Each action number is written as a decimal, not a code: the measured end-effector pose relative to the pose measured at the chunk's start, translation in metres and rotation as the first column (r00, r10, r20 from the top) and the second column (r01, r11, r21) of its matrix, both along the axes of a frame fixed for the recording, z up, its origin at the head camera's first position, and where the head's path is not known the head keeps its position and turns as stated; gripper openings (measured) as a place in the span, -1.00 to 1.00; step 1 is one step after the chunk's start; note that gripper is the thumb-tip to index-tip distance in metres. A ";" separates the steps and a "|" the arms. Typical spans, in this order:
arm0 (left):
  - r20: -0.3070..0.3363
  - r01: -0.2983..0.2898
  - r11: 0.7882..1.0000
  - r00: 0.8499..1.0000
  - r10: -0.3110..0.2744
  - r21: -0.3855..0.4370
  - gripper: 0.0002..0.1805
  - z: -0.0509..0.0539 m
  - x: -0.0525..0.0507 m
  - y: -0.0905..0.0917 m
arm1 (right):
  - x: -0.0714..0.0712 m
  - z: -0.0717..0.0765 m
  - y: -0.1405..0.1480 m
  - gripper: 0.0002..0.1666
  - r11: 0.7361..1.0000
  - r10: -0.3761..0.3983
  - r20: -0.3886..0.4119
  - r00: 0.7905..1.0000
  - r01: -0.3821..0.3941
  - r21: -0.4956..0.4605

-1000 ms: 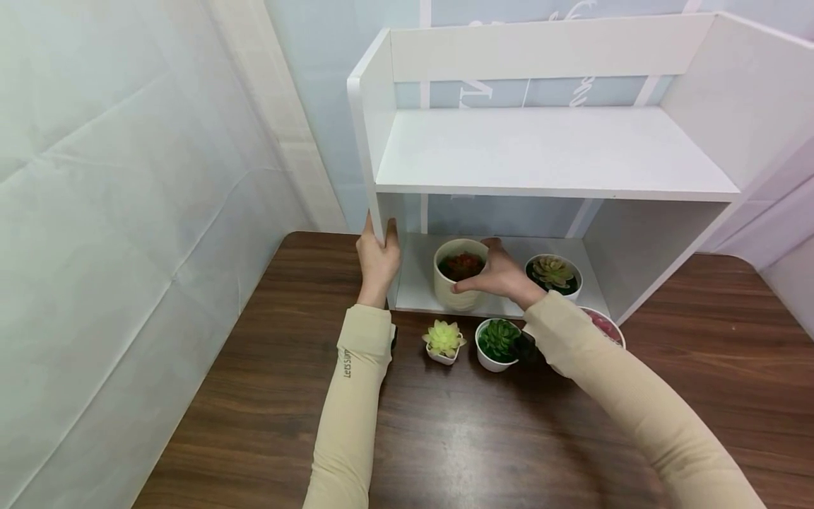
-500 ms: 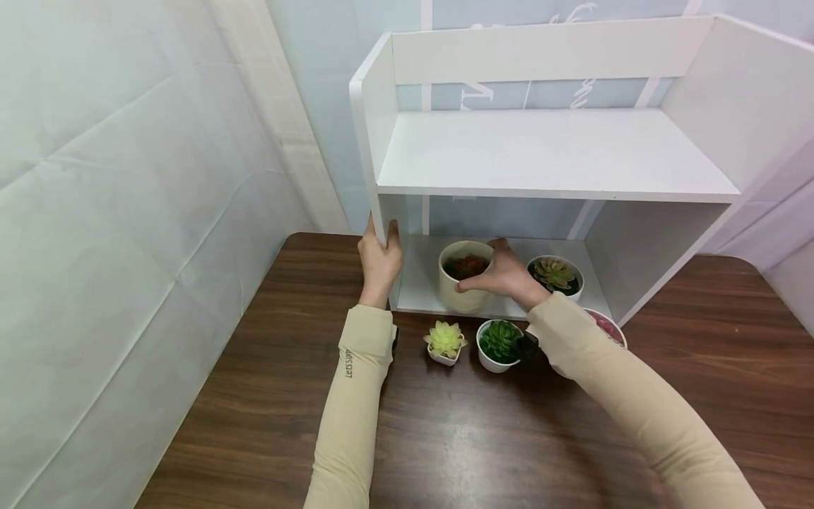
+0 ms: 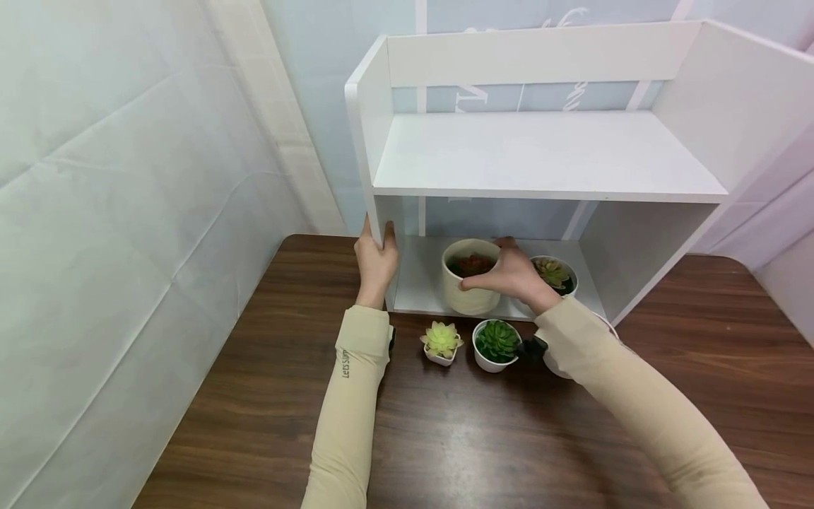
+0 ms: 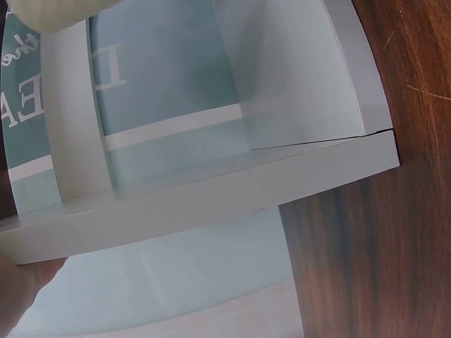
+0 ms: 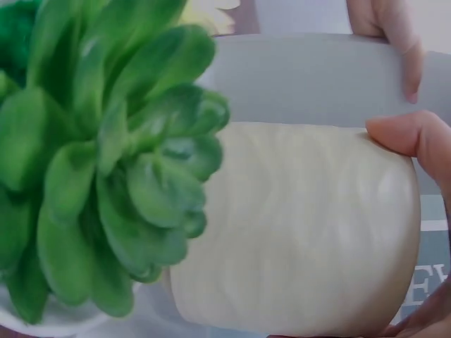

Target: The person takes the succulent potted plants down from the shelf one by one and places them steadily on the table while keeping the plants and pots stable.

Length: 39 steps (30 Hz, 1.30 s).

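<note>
My right hand (image 3: 516, 277) holds a cream ribbed pot (image 3: 469, 293) with a red succulent (image 3: 472, 264) in it. Thumb and fingers span its rim on the lower board of the white shelf unit (image 3: 547, 152). In the right wrist view the pot (image 5: 296, 232) fills the middle, with the thumb (image 5: 402, 132) on its rim. My left hand (image 3: 376, 263) grips the unit's left side panel (image 3: 365, 134), thumb on the inner face and the other fingers largely hidden behind it. The left wrist view shows that panel's edge (image 4: 197, 204) and part of the hand.
Right of the cream pot stands a white pot with a pale succulent (image 3: 552, 272), partly covered by my right hand. On the wooden table (image 3: 445, 438) before the unit are a small yellow-green succulent (image 3: 441, 341) and a dark green one (image 3: 497, 342). Another white pot (image 3: 555, 364) is mostly under my right sleeve.
The cream pot has slid a little to the right along the lower board with my right hand on it. My left hand stays on the side panel.
</note>
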<state>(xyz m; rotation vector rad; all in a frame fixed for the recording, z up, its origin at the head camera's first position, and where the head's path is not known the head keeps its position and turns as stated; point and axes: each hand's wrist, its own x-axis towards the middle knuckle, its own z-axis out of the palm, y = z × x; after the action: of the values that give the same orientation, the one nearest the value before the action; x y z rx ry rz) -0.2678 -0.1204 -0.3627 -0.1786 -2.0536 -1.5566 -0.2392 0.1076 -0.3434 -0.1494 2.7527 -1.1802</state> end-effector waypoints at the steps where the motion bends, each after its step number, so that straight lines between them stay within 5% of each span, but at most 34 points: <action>1: 0.001 0.000 1.000 1.000 0.000 0.000 -0.58 0.000 0.000 0.000 | 0.001 0.001 0.000 0.33 1.000 -0.003 0.000 1.000 0.003 -0.002; 20: 0.004 0.005 1.000 1.000 -0.005 0.010 -0.59 0.000 0.000 0.000 | 0.030 0.023 0.005 0.24 0.998 0.029 -0.073 0.997 -0.033 -0.054; 39: 0.007 -0.002 1.000 1.000 0.002 -0.003 -0.58 -0.001 0.000 -0.001 | 0.083 0.037 0.000 0.16 0.994 0.112 -0.199 0.974 -0.110 0.023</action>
<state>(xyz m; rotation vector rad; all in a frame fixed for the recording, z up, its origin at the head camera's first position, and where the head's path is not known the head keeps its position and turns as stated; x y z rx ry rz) -0.2679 -0.1216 -0.3636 -0.1719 -2.0613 -1.5549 -0.1558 0.1080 -0.3060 -0.4383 2.8762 -1.1793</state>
